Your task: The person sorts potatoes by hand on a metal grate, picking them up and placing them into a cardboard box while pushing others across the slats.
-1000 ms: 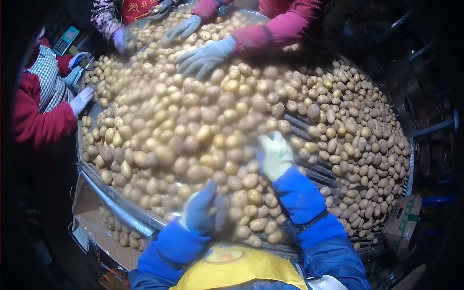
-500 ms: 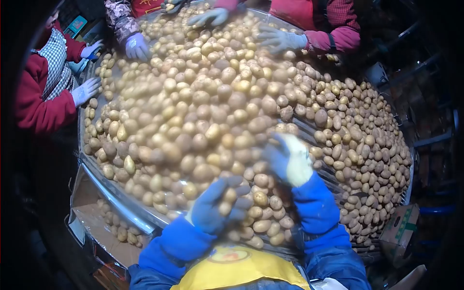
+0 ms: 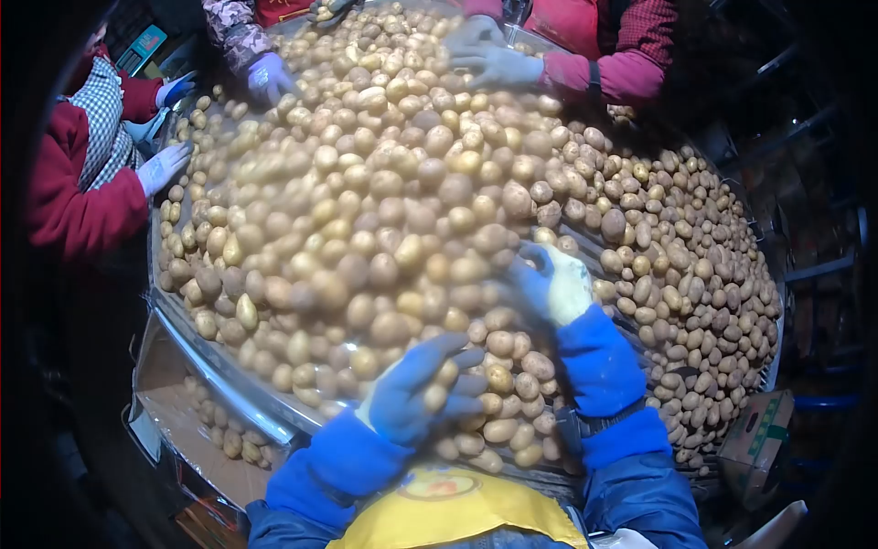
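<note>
A big heap of small yellow-brown potatoes [image 3: 384, 210] covers a round metal sorting table [image 3: 229, 384]. My left hand [image 3: 422, 389], in a blue glove, lies flat on the potatoes near the front rim, fingers spread, one potato showing between them. My right hand [image 3: 553, 284], in a blue and pale glove, rests curled on potatoes at the right flank of the heap; whether it grips one is not clear. Both sleeves are blue, over a yellow apron.
Other people's gloved hands work the pile: one at the left [image 3: 163, 167], one at the upper left [image 3: 270, 78], one at the top [image 3: 494, 62]. A cardboard box with potatoes [image 3: 197, 430] sits below the rim. Another carton [image 3: 757, 439] stands at the lower right.
My left hand slid forward onto the potatoes and spread its fingers. My right hand shifted a little right. The co-workers' hands at the top pulled back towards the far rim.
</note>
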The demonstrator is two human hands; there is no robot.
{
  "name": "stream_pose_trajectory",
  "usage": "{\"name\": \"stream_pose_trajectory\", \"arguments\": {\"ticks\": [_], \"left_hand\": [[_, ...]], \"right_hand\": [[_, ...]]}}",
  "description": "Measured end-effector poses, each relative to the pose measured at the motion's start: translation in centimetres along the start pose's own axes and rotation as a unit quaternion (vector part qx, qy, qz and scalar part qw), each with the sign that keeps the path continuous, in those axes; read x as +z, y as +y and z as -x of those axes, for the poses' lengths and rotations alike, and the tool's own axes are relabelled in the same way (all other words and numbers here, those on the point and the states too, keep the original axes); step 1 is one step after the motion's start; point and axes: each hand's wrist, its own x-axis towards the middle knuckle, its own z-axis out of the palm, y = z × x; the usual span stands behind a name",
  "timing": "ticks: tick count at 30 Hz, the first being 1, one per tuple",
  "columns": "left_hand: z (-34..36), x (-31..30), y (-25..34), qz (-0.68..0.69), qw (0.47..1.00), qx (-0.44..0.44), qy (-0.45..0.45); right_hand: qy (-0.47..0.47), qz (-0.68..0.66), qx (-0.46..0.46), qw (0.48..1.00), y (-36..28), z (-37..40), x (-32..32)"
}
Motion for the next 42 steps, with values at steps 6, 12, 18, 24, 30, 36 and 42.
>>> {"name": "stream_pose_trajectory", "arguments": {"ticks": [6, 12, 18, 24, 30, 36, 42], "left_hand": [[-0.9, 0.5, 0.1, 0.081, 0.996, 0.006, -0.023], [0.3, 0.0, 1.7, 0.086, 0.994, -0.071, 0.021], [0.6, 0.8, 1.7, 0.007, 0.998, -0.036, 0.053], [1.0, -0.7, 1.6, 0.072, 0.997, -0.021, 0.004], [0.7, 0.0, 1.1, 0.016, 0.997, 0.033, 0.068], [0.2, -0.9, 1.4, -0.014, 1.000, 0.001, 0.019], [-1.2, -0.1, 0.5, 0.113, 0.993, -0.008, -0.026]], "right_hand": [[-0.081, -0.285, -0.005, 0.955, -4.1, 5.6, -1.1], [-0.049, -0.130, -0.047, 0.989, -1.1, 4.8, 1.1], [-0.073, 0.238, -0.132, 0.960, -1.2, 4.0, 4.4], [-0.072, 0.214, -0.143, 0.964, -0.8, 3.8, 4.1], [-0.115, 0.207, -0.065, 0.969, -1.5, 1.6, 4.0], [-0.013, 0.049, -0.080, 0.995, 0.9, 3.8, 2.2], [0.012, -0.176, -0.081, 0.981, -4.1, 10.3, -0.8]]}}
